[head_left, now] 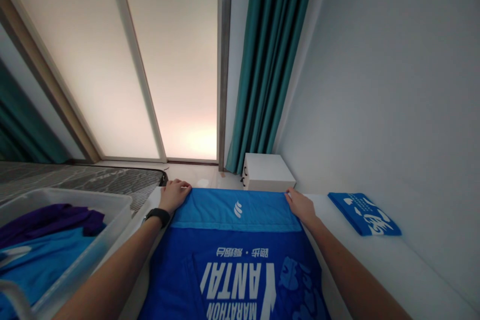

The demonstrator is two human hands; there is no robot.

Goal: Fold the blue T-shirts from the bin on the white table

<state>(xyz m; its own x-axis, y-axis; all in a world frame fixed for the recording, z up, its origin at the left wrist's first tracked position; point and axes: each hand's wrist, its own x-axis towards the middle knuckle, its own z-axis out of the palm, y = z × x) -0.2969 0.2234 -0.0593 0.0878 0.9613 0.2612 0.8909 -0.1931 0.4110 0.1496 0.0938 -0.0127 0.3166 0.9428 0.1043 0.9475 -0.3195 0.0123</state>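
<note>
A blue marathon T-shirt lies spread in front of me on a white surface, its white lettering upside down from my side. A lighter blue band with a small white logo runs along its far edge. At the far left corner my left hand, with a dark band on the wrist, has its fingers closed over the fabric. My right hand pinches the far right corner between thumb and fingers. The fabric between the hands is fairly flat, and its near end runs out of view.
A folded blue garment with white print lies right on the white surface. On the left stands a translucent bin holding purple and blue clothes. Beyond are a small white cabinet, teal curtain and frosted sliding door.
</note>
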